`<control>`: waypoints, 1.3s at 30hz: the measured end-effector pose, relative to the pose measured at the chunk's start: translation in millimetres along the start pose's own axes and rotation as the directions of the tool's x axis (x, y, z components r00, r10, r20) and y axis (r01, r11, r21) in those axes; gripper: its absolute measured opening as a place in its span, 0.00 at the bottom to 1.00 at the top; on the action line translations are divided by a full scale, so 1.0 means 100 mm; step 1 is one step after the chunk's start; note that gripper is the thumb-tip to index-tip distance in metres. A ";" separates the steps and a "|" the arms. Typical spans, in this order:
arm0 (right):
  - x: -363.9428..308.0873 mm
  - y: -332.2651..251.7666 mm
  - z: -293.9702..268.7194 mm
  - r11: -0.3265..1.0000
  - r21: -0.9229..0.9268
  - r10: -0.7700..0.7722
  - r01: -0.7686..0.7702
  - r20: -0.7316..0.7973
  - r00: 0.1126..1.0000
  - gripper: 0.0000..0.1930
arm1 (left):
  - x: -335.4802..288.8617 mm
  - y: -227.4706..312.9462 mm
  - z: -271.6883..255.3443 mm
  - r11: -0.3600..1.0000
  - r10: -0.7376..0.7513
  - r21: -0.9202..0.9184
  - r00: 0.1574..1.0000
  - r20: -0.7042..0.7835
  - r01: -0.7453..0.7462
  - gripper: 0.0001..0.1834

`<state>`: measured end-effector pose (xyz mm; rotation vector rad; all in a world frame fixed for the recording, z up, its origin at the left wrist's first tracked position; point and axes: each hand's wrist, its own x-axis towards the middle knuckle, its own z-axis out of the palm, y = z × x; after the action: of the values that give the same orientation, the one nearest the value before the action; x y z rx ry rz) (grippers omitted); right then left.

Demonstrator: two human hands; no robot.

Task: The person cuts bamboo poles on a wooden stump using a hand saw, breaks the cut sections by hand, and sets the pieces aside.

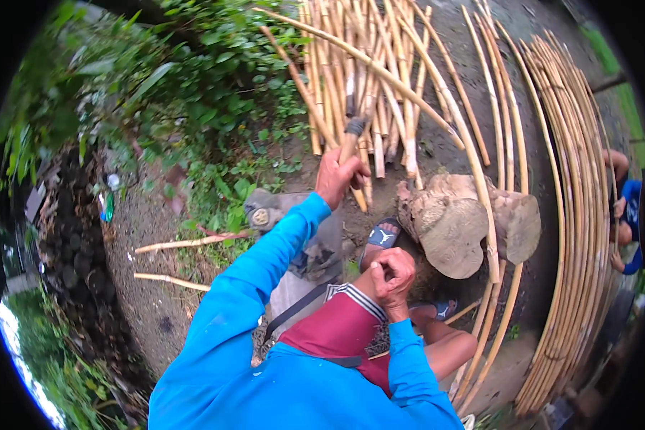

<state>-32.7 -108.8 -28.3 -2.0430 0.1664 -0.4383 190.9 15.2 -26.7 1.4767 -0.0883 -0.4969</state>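
Bamboo pole [380, 64] in left hand [340, 175]'s closed grip; right hand [393, 276] fisted, contents unclear.

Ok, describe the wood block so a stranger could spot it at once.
Find the bundle of bamboo poles on the dirt ahead. Just below its near ends sits the wood block, right of the sandalled foot. It alone is thick, stumpy and round-faced; everything around is thin cane.

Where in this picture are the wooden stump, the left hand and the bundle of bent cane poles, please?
wooden stump [457, 236], head view, on its pale cut face.
left hand [340, 175], head view, on the back of the fist gripping a tool handle.
bundle of bent cane poles [577, 201], head view, mid-length on the curved stack at the right.
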 end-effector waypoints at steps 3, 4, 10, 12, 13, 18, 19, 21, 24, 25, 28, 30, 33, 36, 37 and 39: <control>0.06 0.05 0.10 0.997 0.064 0.042 -0.038 -0.064 0.997 0.10 | 0.73 -0.37 0.33 0.925 -0.307 -0.252 0.950 -0.056 0.284 0.10; 0.13 0.01 0.09 0.996 0.073 0.052 -0.049 -0.049 0.997 0.08 | 0.98 -0.55 0.44 0.899 -0.374 -0.283 0.922 -0.100 0.334 0.10; 0.15 0.13 0.11 0.959 0.261 0.130 -0.112 -0.052 0.990 0.04 | 2.32 -1.60 1.02 0.787 -0.321 -0.591 0.935 -0.151 0.175 0.09; 0.21 0.10 0.05 0.938 0.305 0.186 -0.168 -0.033 0.982 0.04 | 2.68 -1.84 1.29 0.780 -0.232 -0.613 0.968 -0.092 0.129 0.10; 0.21 0.11 0.01 0.940 0.291 0.199 -0.178 -0.045 0.979 0.04 | 2.80 -1.90 1.50 0.779 -0.249 -0.611 0.964 -0.088 0.145 0.10; 0.26 0.31 -0.05 0.921 0.343 0.198 -0.182 -0.012 0.980 0.05 | 3.51 -2.31 1.87 0.858 -0.191 -0.499 0.978 -0.084 0.124 0.10; 0.29 0.37 -0.07 0.918 0.346 0.209 -0.194 -0.004 0.978 0.05 | 3.64 -2.40 1.92 0.888 -0.194 -0.444 0.973 -0.125 0.121 0.10; 0.33 0.41 -0.07 0.905 0.373 0.216 -0.204 0.010 0.976 0.05 | 3.90 -2.55 1.83 0.922 -0.186 -0.372 0.964 -0.187 0.106 0.10; 0.37 0.51 -0.08 0.891 0.388 0.242 -0.237 0.036 0.970 0.05 | 4.06 -2.74 1.79 0.902 -0.228 -0.390 0.971 -0.071 0.183 0.13; 0.37 0.55 -0.10 0.889 0.384 0.256 -0.251 0.040 0.966 0.05 | 4.04 -2.76 1.88 0.875 -0.268 -0.416 0.963 0.007 0.247 0.16; 0.37 0.63 -0.10 0.879 0.389 0.276 -0.276 0.058 0.959 0.05 | 4.11 -2.74 1.96 0.884 -0.291 -0.353 0.952 0.095 0.306 0.25; 0.37 0.66 -0.11 0.874 0.387 0.291 -0.293 0.067 0.954 0.06 | 4.18 -2.68 2.02 0.866 -0.319 -0.360 0.938 0.135 0.347 0.26; 0.37 0.67 -0.10 0.864 0.400 0.301 -0.307 0.080 0.950 0.06 | 4.30 -2.67 2.01 0.866 -0.339 -0.363 0.938 0.077 0.343 0.27; 0.35 0.66 -0.12 0.859 0.406 0.306 -0.312 0.080 0.949 0.06 | 4.31 -2.71 2.01 0.850 -0.326 -0.422 0.944 0.050 0.316 0.27; 0.35 0.64 -0.12 0.859 0.407 0.306 -0.310 0.076 0.949 0.06 | 4.32 -2.73 1.95 0.858 -0.286 -0.429 0.956 0.060 0.284 0.26; 0.35 0.60 -0.12 0.862 0.407 0.301 -0.302 0.068 0.951 0.06 | 4.27 -2.73 1.86 0.893 -0.160 -0.423 0.987 0.025 0.156 0.23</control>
<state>-1.4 -158.9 -66.7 -1.5640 0.3572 -0.2471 435.3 -319.5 -372.7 1.0610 0.1441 -0.5987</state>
